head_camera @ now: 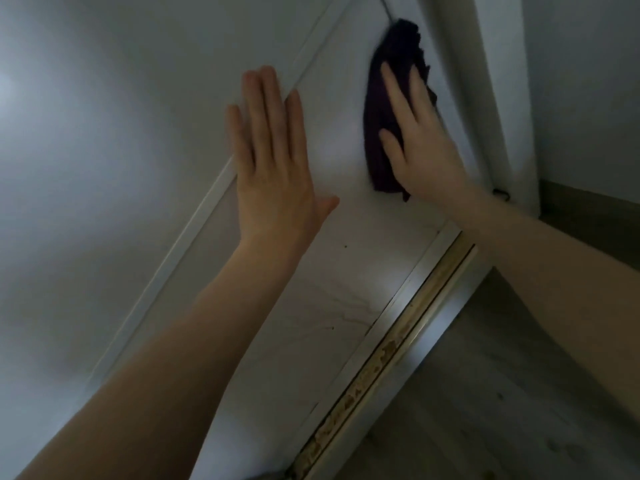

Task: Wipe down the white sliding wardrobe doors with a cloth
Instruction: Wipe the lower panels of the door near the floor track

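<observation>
The right hand (420,152) lies flat, fingers spread, pressing a dark purple cloth (388,109) against the lower white wardrobe door (346,265) near its right edge. The left hand (273,157) braces open-palmed beside it, holding nothing. The cloth looks soft, light and bunched, so it is probably best pinned under the whole palm, not pinched.

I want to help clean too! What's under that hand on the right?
A dark purple cloth lies under the right hand, pressed flat on the white door. The door patch beneath the cloth is hidden.

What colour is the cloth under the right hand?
Dark purple cloth, nearly black in the dim head view.
</observation>
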